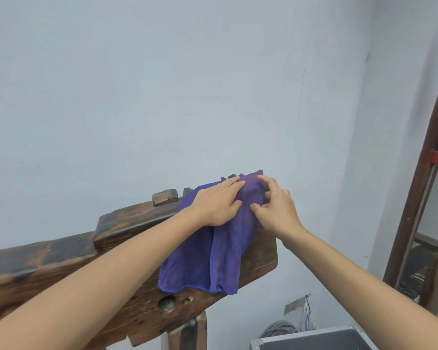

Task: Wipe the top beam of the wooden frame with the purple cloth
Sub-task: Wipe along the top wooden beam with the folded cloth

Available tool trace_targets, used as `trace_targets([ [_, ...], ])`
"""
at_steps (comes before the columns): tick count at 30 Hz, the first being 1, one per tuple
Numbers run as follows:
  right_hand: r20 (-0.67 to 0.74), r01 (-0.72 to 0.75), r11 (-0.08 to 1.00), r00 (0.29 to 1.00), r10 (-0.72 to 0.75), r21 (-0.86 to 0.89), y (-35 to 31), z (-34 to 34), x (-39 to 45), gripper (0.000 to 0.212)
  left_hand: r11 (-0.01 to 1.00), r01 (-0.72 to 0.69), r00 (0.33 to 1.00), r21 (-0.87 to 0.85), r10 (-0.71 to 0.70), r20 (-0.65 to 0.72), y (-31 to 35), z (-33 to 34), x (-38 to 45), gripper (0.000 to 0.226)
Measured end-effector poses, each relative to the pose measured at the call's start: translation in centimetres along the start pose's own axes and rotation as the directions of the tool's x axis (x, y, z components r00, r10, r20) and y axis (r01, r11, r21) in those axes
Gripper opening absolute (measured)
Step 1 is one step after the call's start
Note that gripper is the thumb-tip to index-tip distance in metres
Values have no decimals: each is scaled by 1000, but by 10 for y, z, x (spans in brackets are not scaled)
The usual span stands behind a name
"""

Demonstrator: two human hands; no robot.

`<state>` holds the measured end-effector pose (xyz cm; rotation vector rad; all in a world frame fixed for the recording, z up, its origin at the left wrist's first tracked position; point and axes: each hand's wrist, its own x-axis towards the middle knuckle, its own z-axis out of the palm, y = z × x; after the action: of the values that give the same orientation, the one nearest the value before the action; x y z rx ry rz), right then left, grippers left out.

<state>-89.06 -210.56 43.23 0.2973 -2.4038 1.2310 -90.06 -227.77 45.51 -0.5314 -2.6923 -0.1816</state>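
Two bare arms reach out from the bottom of the view, one from each side. Down low on the right we see one dark case (321, 341) with metal corners, and one grey coil of cable (280, 329) just behind it.

One purple cloth (213, 258) hangs over the right end of the top beam (48, 263) of the wooden frame. The cloth covers the top of the beam there and drops down the front face in two folds. Below the cloth, the beam has one round hole (167, 303).

Our left hand (215, 205) lies flat on the cloth on top of the beam, with its fingers (232, 184) straight and a little spread, pressing the cloth down. Our right hand (276, 208) is just beside it, touching the cloth too. Its fingers (266, 180) are bent, and they pinch a bunch of cloth at the far end of the beam.

One small wooden block (165, 197) sticks up from the beam, left of the cloth. Behind it all is one plain pale wall (162, 84). One dark door frame (420, 185) stands far off on the right.
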Motion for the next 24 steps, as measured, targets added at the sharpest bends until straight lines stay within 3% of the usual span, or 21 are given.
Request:
trace_targets([
  [3,127,-175,976,979,158,133,-5,8,-13,83,997,65,995,41,-61,-82,-8,-5,-27,63],
  [6,201,-224,958,962,187,179,-4,17,-26,88,978,154,975,140,-127,-183,-14,-6,-55,70],
  [10,201,-115,962,978,65,247,-10,14,-38,68,965,23,988,262,19,-155,-24,-5,-81,60],
  [15,165,-17,952,986,-35,306,-37,-7,-42,35,960,-89,996,267,93,-2,-43,-23,-88,79],
  [17,216,-20,945,975,-54,327,-48,-23,-41,20,981,-75,995,181,86,-49,-41,-31,-86,65],
  [19,334,-33,939,939,-88,343,-56,-43,-40,29,986,-89,988,138,105,-113,-37,-35,-82,49],
  [21,388,4,975,917,-92,222,-59,-60,-38,43,990,-103,980,94,117,-160,-36,-41,-78,42],
  [24,274,184,974,951,-141,-136,-65,-79,-30,34,988,-145,969,-50,132,-211,-36,-57,-73,39],
])
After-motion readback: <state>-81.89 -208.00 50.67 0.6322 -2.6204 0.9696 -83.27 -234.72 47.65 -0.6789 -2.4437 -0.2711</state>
